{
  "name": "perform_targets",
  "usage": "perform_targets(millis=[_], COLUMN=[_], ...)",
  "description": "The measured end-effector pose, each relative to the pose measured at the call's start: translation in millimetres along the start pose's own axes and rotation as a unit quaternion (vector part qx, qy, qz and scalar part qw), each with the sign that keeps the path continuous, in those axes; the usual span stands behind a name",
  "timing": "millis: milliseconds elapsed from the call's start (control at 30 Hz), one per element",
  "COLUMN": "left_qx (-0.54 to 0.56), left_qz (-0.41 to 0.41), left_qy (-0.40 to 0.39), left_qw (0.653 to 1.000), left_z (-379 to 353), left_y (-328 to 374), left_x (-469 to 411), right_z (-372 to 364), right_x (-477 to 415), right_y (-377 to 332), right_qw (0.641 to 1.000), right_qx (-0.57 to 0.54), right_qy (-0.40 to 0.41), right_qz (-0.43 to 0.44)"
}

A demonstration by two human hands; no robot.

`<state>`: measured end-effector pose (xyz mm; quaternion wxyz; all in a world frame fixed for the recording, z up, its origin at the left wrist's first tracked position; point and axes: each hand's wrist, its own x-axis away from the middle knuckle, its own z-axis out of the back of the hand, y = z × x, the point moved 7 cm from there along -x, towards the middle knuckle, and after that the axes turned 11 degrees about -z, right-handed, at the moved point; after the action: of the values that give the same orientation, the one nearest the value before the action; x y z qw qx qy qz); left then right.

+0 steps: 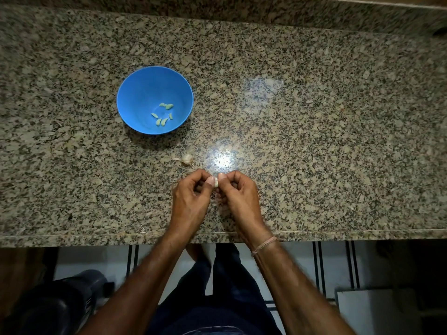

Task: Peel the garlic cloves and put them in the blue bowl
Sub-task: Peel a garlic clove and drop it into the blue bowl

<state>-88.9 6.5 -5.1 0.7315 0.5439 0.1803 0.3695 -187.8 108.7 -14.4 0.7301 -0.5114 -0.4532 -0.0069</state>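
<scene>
A small white garlic clove (pixel 216 183) is pinched between both thumbs just above the counter's near edge. My left hand (pixel 191 199) and my right hand (pixel 238 194) both have curled fingers and meet at the clove. The blue bowl (pixel 135 93) stands further back and to the left, with several pale peeled cloves (pixel 163 114) lying in its bottom. A piece of garlic bulb with papery skin and a stalk (pixel 185 159) lies on the counter between the bowl and my hands.
The speckled granite counter (pixel 314 141) stretches wide to the right and back to a raised ledge. Its front edge (pixel 96 236) runs just under my wrists. Below it are a tiled floor, a dark round object at the left and a white box at the right.
</scene>
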Motion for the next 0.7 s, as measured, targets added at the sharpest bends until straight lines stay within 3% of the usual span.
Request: perform_targets(millis=[133,267,367,467,567,700], left_qx=[0.079,0.201,0.112,-0.016,-0.046,-0.013], left_qz=[0.092,0.215,0.152,0.036,0.003,0.011], left_qy=[-0.014,-0.014,0.000,0.024,0.029,0.043], left_qw=[0.992,0.956,0.982,0.999,0.999,0.999], left_z=[-9.6,-18.0,-10.9,-1.8,0.4,2.4], left_y=[-17.7,-30.1,-21.1,-0.4,7.7,5.1], left_x=[4.6,8.9,6.4,1.3,-0.8,1.4], right_z=[-1.7,-1.8,-0.4,1.0,0.7,3.6], right_x=[-0.1,4.6,1.3,-5.8,-4.9,-2.2], right_y=[-5.3,-9.7,-6.6,7.6,15.4,13.9], right_qw=[0.996,0.987,0.987,0.998,0.997,0.996], right_qx=[0.051,0.085,0.081,0.004,-0.071,-0.084], right_qy=[0.011,0.021,0.048,0.053,0.035,0.037], right_qz=[0.069,0.137,0.131,0.030,-0.024,-0.002])
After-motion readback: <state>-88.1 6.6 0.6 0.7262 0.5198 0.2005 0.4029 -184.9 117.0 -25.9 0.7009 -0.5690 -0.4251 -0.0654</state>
